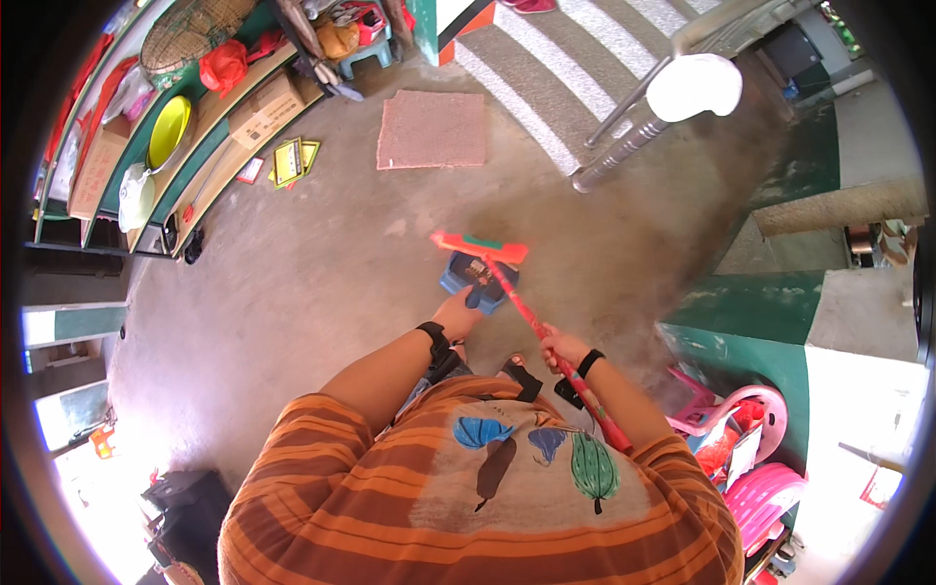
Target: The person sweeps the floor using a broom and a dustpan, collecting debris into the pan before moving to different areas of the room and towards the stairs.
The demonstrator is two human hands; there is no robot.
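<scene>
Broom across the dustpan, both hands full

Nearest of all, the striped shirt [331, 468] fills the foreground, and out to the near right there's a pink plastic chair [777, 429] loaded with red bits. Now the hands! The right hand [564, 348] is wrapped firmly round the stick of the red broom [520, 304], fingers curled shut, the pole slanting from near right to far left. Over on the left, the left hand [458, 317] is closed at the near end of the blue dustpan [448, 281], which sits low in front of the body. And look at the broom head, lying right across the pan's far end; whether they touch, you can't tell from here! Beyond, on the concrete floor [322, 263], a reddish-brown mat [431, 130]. Far left, a yellow basin [170, 132] stands on crowded shelves; far right, striped stairs [556, 83] climb away beside a metal post [619, 156].
</scene>
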